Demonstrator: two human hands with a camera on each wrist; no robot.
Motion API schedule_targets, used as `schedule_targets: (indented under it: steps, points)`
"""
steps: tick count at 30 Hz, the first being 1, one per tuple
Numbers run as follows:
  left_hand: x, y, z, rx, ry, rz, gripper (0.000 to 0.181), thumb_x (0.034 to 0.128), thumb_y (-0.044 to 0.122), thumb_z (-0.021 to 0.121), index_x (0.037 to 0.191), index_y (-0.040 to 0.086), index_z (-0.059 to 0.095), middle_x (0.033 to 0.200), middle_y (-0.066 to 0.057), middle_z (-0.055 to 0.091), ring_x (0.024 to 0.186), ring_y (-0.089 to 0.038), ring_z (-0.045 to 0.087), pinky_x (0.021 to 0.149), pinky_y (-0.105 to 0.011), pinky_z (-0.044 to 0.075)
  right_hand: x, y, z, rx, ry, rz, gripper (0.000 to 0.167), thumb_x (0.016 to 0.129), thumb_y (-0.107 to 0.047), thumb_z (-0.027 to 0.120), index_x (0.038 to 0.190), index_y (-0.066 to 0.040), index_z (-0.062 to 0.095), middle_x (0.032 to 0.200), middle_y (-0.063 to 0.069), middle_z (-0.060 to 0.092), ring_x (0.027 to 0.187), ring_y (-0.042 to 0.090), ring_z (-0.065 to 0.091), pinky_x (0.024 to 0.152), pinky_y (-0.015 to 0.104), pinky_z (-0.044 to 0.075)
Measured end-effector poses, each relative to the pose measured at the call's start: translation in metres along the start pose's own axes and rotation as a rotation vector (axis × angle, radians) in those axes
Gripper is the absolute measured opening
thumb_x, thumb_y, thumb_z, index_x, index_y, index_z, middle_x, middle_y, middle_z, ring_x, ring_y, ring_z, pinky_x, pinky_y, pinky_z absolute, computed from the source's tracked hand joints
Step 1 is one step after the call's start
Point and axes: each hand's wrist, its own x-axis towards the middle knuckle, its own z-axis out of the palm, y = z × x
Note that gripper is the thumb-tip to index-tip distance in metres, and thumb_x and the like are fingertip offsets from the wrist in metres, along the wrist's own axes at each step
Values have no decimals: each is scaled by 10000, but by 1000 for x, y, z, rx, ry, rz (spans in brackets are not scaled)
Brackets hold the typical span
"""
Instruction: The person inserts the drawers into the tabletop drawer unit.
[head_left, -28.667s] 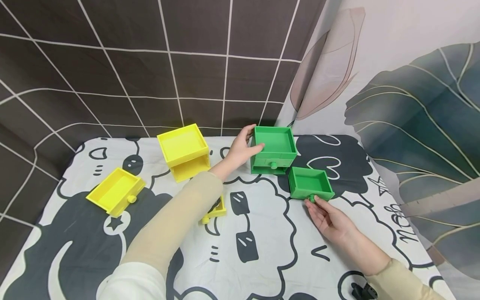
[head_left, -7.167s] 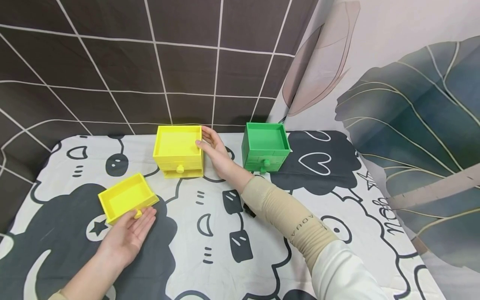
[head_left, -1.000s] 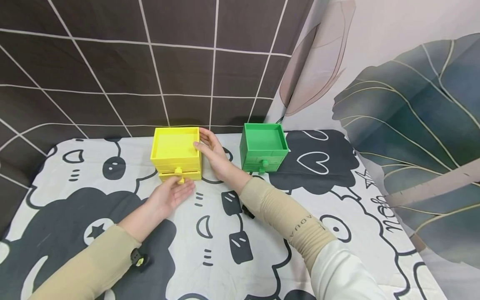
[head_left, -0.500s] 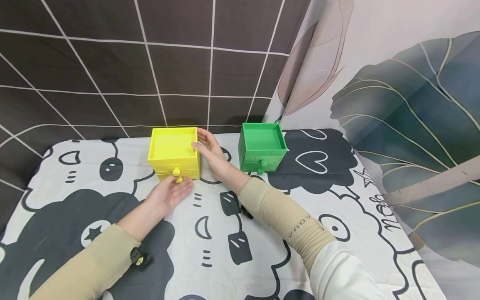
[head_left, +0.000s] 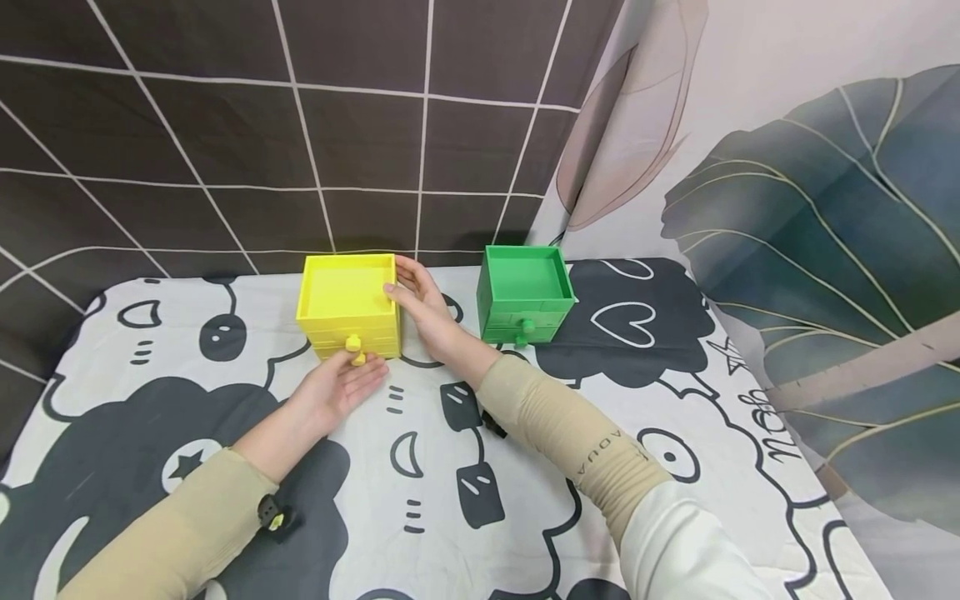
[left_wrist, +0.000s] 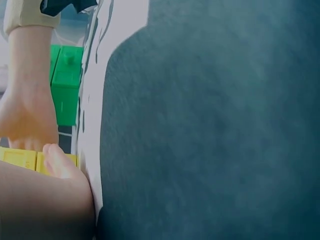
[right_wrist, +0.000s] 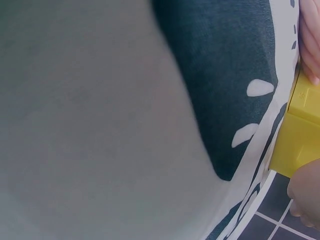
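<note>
A small yellow drawer cabinet with a shallow tray top stands near the back of the bed-like surface. Both its drawers sit inside, fronts about flush. My left hand is palm up at the front, thumb and fingers about the lower drawer's knob. My right hand grips the cabinet's right side, thumb over the top rim and fingers toward the back. To the right is a matching green drawer cabinet, its drawers in, touched by neither hand. In the right wrist view the yellow cabinet shows only at the edge.
A black-and-white cartoon cloth covers the surface. Behind it rises a dark cloth with a white grid. A leaf-patterned curtain hangs on the right. Each forearm carries a small dark wrist camera.
A second ago the lower yellow drawer stuck out slightly; now it is in. Earlier it lay loose at left. A green drawer, out in the oldest frame, is now in its cabinet.
</note>
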Motion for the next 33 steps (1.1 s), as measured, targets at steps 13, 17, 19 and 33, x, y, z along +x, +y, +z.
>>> schedule_targets:
  steps: [13, 17, 19, 33]
  points:
    - [-3, -1, -11, 56, -71, 32, 282, 1164, 242, 364, 1367, 72, 462, 1042, 24, 777, 985, -71, 771, 1102, -262, 579, 1, 1, -2, -17, -11, 1, 595, 1059, -130, 581, 1608, -79, 358, 1671, 127, 388, 1568, 284, 356, 1349, 435, 318]
    - [-5, 0, -20, 48, -84, 28, 245, 1167, 243, 370, 1357, 104, 436, 1049, 21, 776, 1000, -81, 770, 1135, -281, 556, 0, 0, -2, -19, -14, -2, 590, 1061, -132, 578, 1607, -78, 361, 1669, 131, 389, 1566, 291, 359, 1346, 437, 325]
    - [-7, 1, -24, 42, -86, 27, 253, 1165, 245, 389, 1365, 98, 437, 1049, 18, 780, 1004, -87, 773, 1128, -286, 564, -1, -1, -2, -18, -13, 1, 588, 1062, -135, 579, 1606, -83, 363, 1670, 126, 391, 1565, 289, 361, 1344, 436, 328]
    - [-21, 4, -47, 110, -39, 123, 385, 1153, 187, 412, 1497, 16, 426, 1031, 83, 798, 995, -53, 781, 973, -230, 643, 0, -1, 0, -1, 12, 29, 597, 1054, -129, 605, 1605, -93, 378, 1679, 110, 398, 1576, 279, 366, 1343, 414, 336]
